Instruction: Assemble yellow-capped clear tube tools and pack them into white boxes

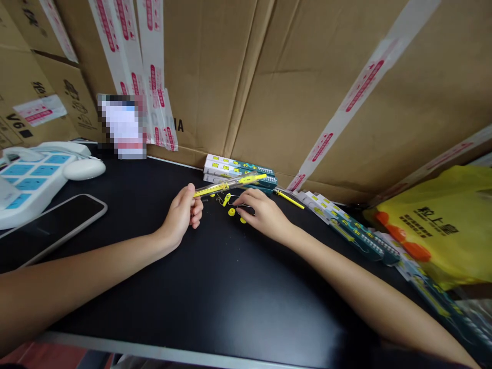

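My left hand (180, 212) is closed around one end of a clear tube spring scale (215, 188) with yellow markings inside and a yellow piece at its far end. The tube points right and slightly up, above the table. My right hand (265, 212) is low over the small loose parts, thumb and fingertips pinched on a thin metal wire hook (245, 206). Close by lie a yellow clip-like piece (226, 200), a round yellow cap (231, 211) and a small spring (205, 200). Another yellow cap (243, 220) is partly under my right hand.
Printed boxes (221, 166) are stacked behind the hands. More boxes (346, 230) lie along the right, near a yellow bag (434, 225). A yellow rod (291, 200) rests between. On the left are a phone (54, 230) and power strip (38, 174). Cardboard (307, 77) walls the back.
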A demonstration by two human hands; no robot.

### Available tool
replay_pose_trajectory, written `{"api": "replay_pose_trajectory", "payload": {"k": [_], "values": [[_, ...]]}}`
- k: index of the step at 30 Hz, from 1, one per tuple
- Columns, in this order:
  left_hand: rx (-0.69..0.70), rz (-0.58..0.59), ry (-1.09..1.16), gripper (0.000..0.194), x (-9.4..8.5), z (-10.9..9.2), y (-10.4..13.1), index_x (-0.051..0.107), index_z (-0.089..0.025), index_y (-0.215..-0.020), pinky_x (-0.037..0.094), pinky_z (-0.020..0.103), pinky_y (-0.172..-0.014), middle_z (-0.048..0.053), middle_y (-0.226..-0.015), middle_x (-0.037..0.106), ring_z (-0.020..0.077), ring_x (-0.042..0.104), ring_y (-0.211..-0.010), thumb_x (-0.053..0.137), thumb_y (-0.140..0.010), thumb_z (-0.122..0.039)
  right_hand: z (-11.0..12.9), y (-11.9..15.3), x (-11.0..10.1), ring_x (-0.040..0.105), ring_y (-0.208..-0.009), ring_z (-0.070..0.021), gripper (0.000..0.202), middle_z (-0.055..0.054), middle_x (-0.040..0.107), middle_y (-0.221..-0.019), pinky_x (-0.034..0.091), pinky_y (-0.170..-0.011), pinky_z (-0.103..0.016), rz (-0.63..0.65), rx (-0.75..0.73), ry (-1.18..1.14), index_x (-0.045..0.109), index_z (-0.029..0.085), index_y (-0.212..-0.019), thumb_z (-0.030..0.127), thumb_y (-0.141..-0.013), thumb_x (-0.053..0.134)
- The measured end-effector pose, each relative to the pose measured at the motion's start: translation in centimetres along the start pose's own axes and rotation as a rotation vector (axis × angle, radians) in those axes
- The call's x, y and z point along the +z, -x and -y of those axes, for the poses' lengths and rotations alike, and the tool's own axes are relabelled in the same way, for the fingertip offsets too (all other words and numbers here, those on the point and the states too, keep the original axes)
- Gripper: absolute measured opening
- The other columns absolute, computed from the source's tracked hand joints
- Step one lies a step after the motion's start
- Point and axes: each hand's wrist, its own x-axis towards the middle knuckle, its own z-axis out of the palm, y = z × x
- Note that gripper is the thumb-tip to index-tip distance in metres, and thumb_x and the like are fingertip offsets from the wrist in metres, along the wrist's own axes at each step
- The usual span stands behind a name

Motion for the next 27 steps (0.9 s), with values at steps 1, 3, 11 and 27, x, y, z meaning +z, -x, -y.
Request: {"api": "replay_pose_trajectory", "payload": {"k": [1, 3, 11, 27], "values": [[0.005, -0.005, 0.009, 0.036, 0.0, -0.1, 0.0, 0.039, -0.021, -0.075, 0.03, 0.015, -0.034, -0.009, -0.051, 0.038, 0.0048, 0.033, -0.037, 0.046, -0.091, -0.052, 0.2, -0.8, 0.4, 0.058, -0.096, -0.0234, 0.014, -0.009, 0.063, -0.097, 0.049, -0.086, -0.037, 0.027, -0.021, 0.043, 0.066, 0.016, -0.098, 0.021, -0.088, 0.057], [0.018, -0.015, 0.029, 0.036, 0.2, -0.4, 0.1, 0.04, -0.02, -0.074, 0.029, 0.015, -0.033, -0.009, -0.049, 0.037, 0.005, 0.033, -0.036, 0.045, -0.091, -0.052, 0.6, -2.4, 1.4, 0.057, -0.098, -0.0248, 0.015, -0.011, 0.064, -0.099, 0.048, -0.087, -0.038, 0.055, -0.072, 0.135, 0.066, 0.015, -0.099, 0.022, -0.088, 0.057], [0.037, 0.011, -0.005, 0.036, 0.2, -0.7, 0.2, 0.041, -0.021, -0.075, 0.03, 0.015, -0.033, -0.01, -0.048, 0.037, 0.0052, 0.032, -0.035, 0.047, -0.089, -0.053, 1.6, -6.2, 3.7, 0.059, -0.103, -0.0326, 0.017, -0.02, 0.065, -0.106, 0.049, -0.087, -0.046, 0.084, 0.005, 0.302, 0.065, 0.009, -0.1, 0.016, -0.088, 0.055], [0.074, 0.015, -0.153, 0.027, -0.3, 0.1, -0.3, 0.04, -0.022, -0.073, 0.03, 0.016, -0.032, -0.01, -0.047, 0.036, 0.0057, 0.033, -0.035, 0.045, -0.091, -0.042, -0.9, 4.4, -2.5, 0.062, -0.056, -0.0118, 0.032, 0.002, 0.063, -0.065, 0.054, -0.058, -0.027, -0.301, 0.39, -0.917, 0.052, 0.019, -0.075, 0.038, -0.07, 0.078]]}}
